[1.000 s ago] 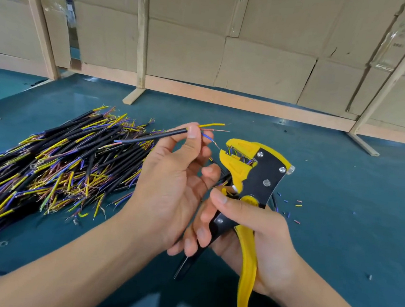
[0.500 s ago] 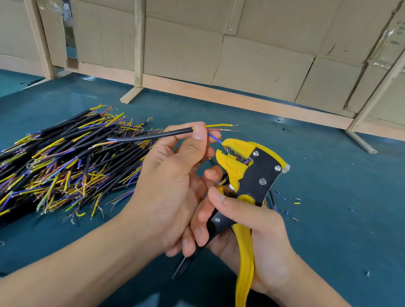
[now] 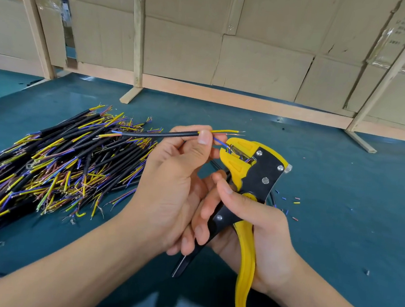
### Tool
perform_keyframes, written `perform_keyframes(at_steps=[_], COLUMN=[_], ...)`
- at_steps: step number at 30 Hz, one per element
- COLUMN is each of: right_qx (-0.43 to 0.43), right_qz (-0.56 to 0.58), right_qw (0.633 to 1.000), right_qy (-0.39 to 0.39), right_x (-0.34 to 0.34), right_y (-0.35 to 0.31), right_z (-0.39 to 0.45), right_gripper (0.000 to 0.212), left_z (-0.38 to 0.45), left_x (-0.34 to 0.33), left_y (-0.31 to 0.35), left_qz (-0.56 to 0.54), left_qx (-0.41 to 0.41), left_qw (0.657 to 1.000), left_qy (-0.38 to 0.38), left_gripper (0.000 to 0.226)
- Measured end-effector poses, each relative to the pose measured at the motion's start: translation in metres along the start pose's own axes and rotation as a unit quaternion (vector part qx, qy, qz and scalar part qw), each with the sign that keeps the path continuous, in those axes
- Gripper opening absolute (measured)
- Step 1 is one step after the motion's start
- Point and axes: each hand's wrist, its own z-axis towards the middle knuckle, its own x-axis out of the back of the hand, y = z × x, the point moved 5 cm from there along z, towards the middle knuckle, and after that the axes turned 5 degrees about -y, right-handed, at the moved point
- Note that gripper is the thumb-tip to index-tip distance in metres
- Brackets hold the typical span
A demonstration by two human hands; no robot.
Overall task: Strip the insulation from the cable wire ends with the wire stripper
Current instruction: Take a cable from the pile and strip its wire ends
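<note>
The left hand (image 3: 176, 188) is pinching a black cable (image 3: 158, 135), feeding its blue wire (image 3: 218, 141) into the yellow wire stripper (image 3: 248, 182) that the right hand (image 3: 258, 230) is gripping at its 3 o'clock.

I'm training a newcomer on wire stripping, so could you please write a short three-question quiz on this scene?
1. True or false: the wire stripper lies on the table.
2. Which core of the cable enters the stripper's jaws: A yellow, B blue?
3. Fill in: the cable pile lies on the person's ____ side.

Key: 1 false, the right hand grips it; 2 B, while the left hand pinches the cable; 3 left.
</note>
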Motion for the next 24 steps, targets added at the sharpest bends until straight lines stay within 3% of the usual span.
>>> perform_keyframes(at_steps=[3, 9, 13, 24], right_qx=[0.003, 0.002, -0.006, -0.013], right_qz=[-0.010, 0.005, 0.012, 0.016], right_qw=[1.000, 1.000, 1.000, 1.000], right_qy=[-0.006, -0.005, 0.002, 0.002], right_x=[0.0008, -0.0024, -0.0015, -0.0014], right_y=[-0.0011, -0.0018, -0.0043, -0.0018], right_z=[0.0002, 0.0006, 0.0003, 0.0002], right_gripper=[0.036, 0.037, 0.039, 0.040], left_z=[-0.0020, -0.0069, -0.0095, -0.0067], left_x=[0.0002, -0.0048, -0.0035, -0.0019], left_y=[0.0001, -0.0002, -0.0017, -0.0031], left_qz=[0.016, 0.052, 0.064, 0.038], left_qx=[0.002, 0.032, 0.046, 0.048], left_qw=[1.000, 0.998, 0.997, 0.998], left_qy=[0.011, -0.006, 0.022, 0.021], left_gripper=[0.039, 0.027, 0.023, 0.041])
